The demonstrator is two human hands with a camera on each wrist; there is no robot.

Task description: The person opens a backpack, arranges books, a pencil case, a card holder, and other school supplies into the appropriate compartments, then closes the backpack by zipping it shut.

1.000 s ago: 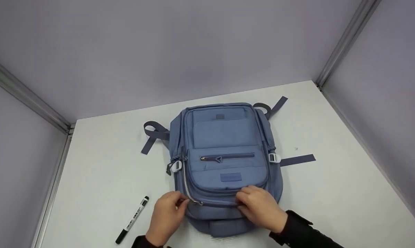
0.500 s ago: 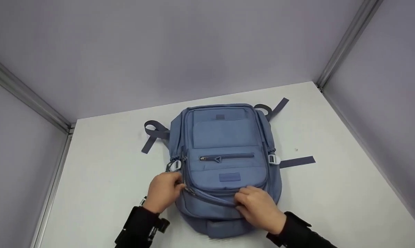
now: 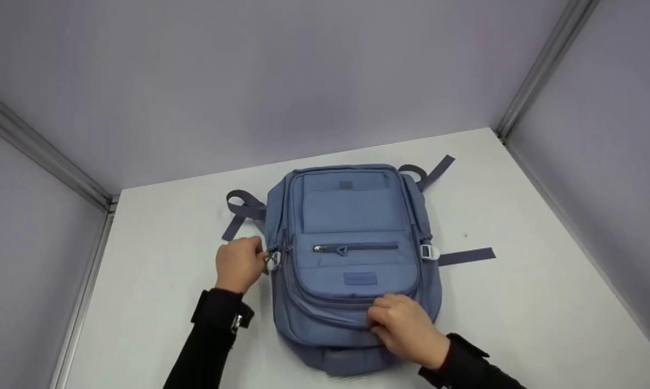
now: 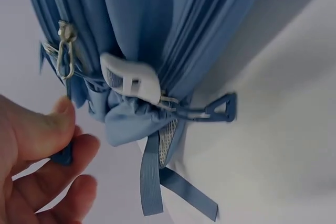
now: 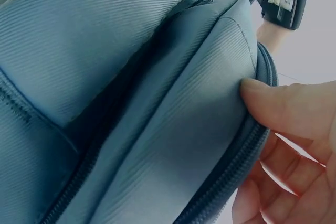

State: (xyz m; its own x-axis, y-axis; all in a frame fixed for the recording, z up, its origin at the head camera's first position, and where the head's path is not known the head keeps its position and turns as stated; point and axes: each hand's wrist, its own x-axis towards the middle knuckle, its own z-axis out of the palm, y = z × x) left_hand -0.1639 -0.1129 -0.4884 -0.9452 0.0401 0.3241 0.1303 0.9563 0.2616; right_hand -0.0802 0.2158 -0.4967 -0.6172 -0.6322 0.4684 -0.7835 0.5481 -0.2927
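Note:
A blue backpack [image 3: 354,213] lies front side up on the white table. My left hand [image 3: 238,265] is at its left side, by the white buckle [image 4: 128,77]. Thumb and finger pinch a zipper pull [image 4: 64,153] that hangs from a metal slider [image 4: 66,51], as the left wrist view shows. Near the lower right of the bag, my right hand [image 3: 403,327] pinches the fabric along a zipped edge [image 5: 247,153]. The thumb presses on the cloth and the other fingers are partly hidden behind it.
A second, triangular zipper pull [image 4: 223,109] sticks out beside the buckle. Loose straps [image 3: 468,256] spread over the table [image 3: 163,259] on both sides of the bag. Walls [image 3: 303,81] stand behind and at both sides.
My left hand has moved up the bag's left side with the zipper pull, and the zip's light-coloured gap has closed behind it. The right hand stays nearly still. The left arm now hides the marker.

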